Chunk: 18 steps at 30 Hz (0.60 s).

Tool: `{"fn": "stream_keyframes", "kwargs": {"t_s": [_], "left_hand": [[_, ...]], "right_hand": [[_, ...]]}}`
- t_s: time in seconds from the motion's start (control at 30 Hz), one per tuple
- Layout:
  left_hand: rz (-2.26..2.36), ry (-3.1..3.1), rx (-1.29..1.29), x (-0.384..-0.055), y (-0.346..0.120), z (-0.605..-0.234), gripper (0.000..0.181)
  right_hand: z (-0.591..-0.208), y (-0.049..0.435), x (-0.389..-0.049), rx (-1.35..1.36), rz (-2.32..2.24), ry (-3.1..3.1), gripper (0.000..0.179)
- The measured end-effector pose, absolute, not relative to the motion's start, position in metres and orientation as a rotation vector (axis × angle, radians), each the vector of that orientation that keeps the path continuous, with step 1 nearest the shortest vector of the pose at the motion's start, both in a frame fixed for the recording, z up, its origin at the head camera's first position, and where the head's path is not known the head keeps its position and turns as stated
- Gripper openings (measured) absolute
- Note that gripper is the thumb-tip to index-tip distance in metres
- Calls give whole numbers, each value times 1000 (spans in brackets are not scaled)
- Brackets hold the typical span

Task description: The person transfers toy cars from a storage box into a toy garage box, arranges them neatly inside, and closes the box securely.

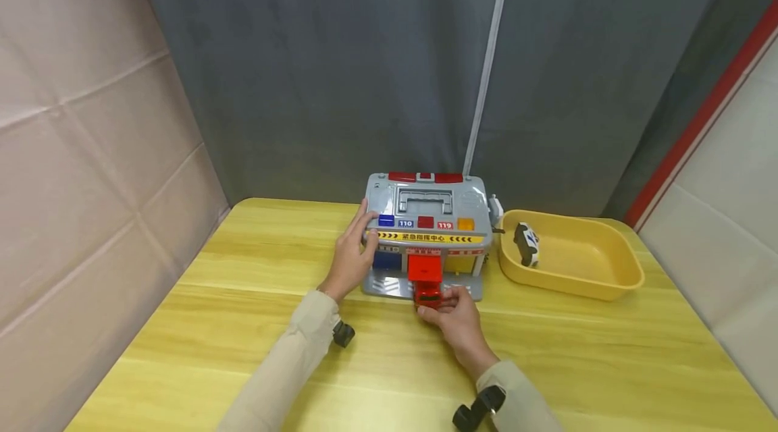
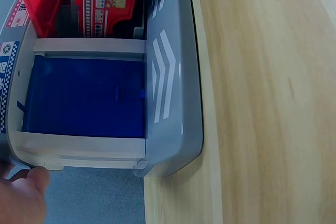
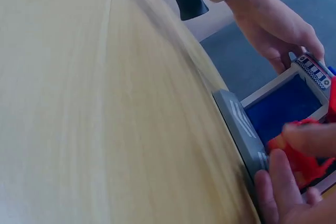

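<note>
A grey toy rescue station (image 1: 389, 197) with a handle on its roof stands near the table's back edge. My left hand (image 1: 352, 258) holds its left side, fingers along the roof and thumb toward the front; the left wrist view catches only part of that hand (image 2: 23, 192). In the middle bay, under a raised red door (image 1: 424, 267), sits a red toy fire truck (image 1: 428, 295), partly inside. My right hand (image 1: 457, 324) pinches the truck at its front end. A shut blue door (image 2: 84, 98) fills the bay beside it.
Right of the station, a yellow tray (image 1: 583, 289) holds a black-and-white toy police car (image 1: 527, 244). A yellow door (image 1: 460, 263) covers the right bay. Grey curtain (image 1: 328, 81) hangs behind the wooden table (image 1: 243, 283).
</note>
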<state>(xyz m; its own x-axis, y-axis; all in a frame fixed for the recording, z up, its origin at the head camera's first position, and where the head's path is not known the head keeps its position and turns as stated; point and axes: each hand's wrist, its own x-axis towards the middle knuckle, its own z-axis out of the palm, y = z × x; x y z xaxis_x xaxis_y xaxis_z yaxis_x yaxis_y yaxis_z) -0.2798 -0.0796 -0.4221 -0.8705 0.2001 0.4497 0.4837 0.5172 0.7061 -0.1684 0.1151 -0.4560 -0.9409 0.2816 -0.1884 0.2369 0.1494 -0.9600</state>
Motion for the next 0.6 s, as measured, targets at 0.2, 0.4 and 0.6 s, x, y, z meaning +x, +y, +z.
{"fn": "stream_keyframes", "kwargs": {"t_s": [0.2,0.4,0.6], "left_hand": [[-1289,-2454,-570,-280,-80,-421,36],[-1295,-2455,-564,-279,-80,-421,35],[-1288,-2453,-571,-280,-80,-422,36]], "right_hand": [[-461,116,-172,-571,1890,-2374,29],[-459,113,-175,-529,1789,-2413,17],[-456,110,-171,-500,2024,-2280,22]]}}
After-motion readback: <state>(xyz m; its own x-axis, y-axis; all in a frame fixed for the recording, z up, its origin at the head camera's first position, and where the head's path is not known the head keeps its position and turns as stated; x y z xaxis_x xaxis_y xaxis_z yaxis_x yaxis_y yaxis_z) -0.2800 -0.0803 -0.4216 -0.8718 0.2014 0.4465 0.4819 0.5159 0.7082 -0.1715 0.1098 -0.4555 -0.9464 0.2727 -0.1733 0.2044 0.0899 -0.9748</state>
